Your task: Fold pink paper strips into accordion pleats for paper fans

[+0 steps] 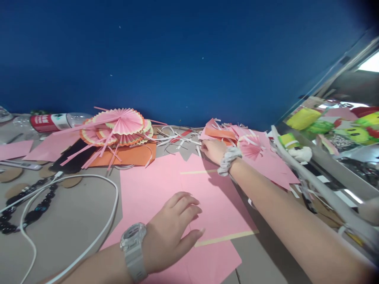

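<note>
Lying beneath our left hand, its fingers loosely open, the pink paper sheets could have creased or slid, we judged, had that palm pressed unevenly. Our right hand had its fingers curled beside white paper strips near the sheets' far edge; we could not tell whether they gripped anything. Our scrunchie could have snagged the pleated pink fan, and sweeping our left forearm could have dragged the white cable.

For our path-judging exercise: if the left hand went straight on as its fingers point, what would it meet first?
Probably the right forearm, across the pink paper; depth is unclear, so it might pass underneath.
</note>
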The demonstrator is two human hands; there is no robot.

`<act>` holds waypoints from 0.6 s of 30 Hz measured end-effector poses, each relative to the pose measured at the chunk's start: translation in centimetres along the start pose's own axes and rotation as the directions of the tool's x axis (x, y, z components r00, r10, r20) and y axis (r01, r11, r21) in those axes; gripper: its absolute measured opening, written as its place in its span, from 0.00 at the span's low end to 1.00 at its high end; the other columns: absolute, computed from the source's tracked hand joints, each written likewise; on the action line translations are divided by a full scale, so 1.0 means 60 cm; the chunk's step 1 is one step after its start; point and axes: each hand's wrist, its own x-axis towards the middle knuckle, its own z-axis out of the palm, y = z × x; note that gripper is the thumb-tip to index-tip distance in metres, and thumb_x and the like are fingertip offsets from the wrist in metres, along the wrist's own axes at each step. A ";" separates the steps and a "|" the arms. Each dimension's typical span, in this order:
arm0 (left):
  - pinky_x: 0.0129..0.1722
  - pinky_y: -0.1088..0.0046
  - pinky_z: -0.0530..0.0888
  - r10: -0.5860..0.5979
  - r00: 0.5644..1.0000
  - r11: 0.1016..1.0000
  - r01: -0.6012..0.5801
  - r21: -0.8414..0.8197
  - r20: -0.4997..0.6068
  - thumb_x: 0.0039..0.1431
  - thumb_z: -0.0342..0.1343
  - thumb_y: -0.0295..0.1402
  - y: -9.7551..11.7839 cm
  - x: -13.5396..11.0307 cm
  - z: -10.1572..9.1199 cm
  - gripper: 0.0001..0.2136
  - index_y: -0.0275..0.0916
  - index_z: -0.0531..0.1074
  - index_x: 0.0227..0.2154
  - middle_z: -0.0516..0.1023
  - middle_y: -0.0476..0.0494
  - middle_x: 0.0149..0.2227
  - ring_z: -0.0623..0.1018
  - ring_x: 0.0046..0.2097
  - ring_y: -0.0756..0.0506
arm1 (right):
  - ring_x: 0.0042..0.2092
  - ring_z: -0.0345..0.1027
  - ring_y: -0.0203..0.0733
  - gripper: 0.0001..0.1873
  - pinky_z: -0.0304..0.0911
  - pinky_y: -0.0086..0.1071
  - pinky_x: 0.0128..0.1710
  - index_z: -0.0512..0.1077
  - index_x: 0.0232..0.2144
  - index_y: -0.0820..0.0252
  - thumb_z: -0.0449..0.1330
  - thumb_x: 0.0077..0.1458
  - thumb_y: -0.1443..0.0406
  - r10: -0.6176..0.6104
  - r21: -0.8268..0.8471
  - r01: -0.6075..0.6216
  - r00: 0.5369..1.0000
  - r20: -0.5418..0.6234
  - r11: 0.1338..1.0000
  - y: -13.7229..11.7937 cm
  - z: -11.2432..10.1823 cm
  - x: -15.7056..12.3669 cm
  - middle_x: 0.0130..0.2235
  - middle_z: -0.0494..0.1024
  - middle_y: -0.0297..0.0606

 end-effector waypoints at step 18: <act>0.39 0.69 0.70 -0.116 0.990 0.846 0.142 -0.514 0.082 0.62 0.44 0.34 0.003 0.002 -0.012 0.10 0.36 0.69 0.37 0.72 0.43 0.32 0.73 0.36 0.48 | 0.38 0.72 0.40 0.05 0.65 0.34 0.42 0.70 0.33 0.59 0.55 0.52 0.69 -0.683 -0.105 0.732 0.561 -0.468 0.673 -0.063 -0.099 -0.207 0.34 0.79 0.37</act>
